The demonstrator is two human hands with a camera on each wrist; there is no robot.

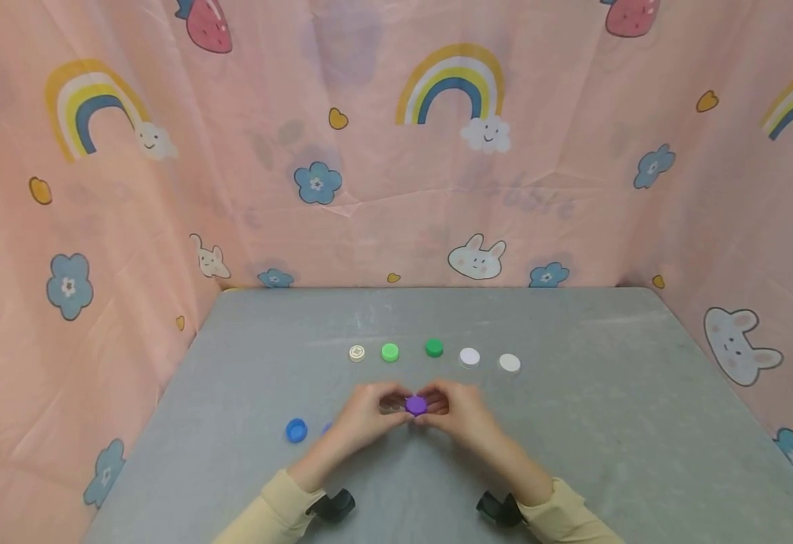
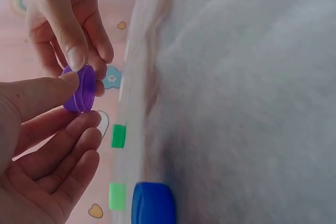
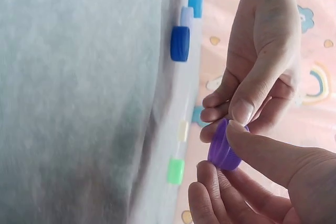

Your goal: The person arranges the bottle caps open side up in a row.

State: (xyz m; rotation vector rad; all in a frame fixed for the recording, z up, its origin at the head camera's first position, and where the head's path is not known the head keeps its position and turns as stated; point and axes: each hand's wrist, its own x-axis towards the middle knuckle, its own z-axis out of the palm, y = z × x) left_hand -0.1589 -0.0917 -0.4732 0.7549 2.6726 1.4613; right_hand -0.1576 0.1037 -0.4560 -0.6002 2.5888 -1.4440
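Note:
A purple bottle cap (image 1: 416, 406) is held up between my two hands at the middle of the table. My left hand (image 1: 367, 412) pinches its left side, thumb on the near edge and fingers behind. From the other side my right hand (image 1: 463, 410) pinches it the same way. In the left wrist view the cap (image 2: 80, 90) stands tilted on edge, its ribbed side showing. The right wrist view shows the hollow inside of the cap (image 3: 224, 145), with both thumbs at its rim.
Beyond the hands, a row on the grey table (image 1: 607, 423) holds a cream cap (image 1: 357, 353), a light green cap (image 1: 390, 352), a green cap (image 1: 434, 347) and two white caps (image 1: 469, 357). A blue cap (image 1: 296, 431) lies left of my left forearm, which partly hides a lavender cap (image 1: 327, 428).

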